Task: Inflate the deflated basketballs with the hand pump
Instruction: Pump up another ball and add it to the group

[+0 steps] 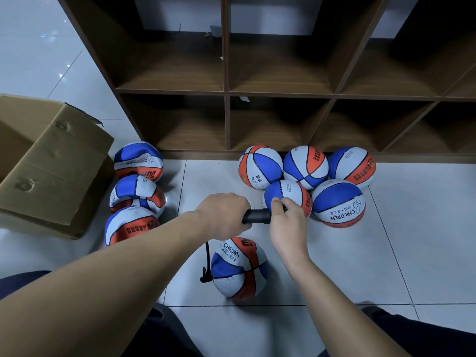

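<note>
Pumping under way: left hand (223, 215) and right hand (286, 222) both clamped round black pump handle (257, 216), hose (206, 264) running to half-limp basketball (238, 269) on floor tiles below (three flat ones wait left). Next: steady downstroke.

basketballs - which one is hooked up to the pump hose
The dented basketball nearest the person, alone below both hands; the black hose runs down to its left side.
</note>
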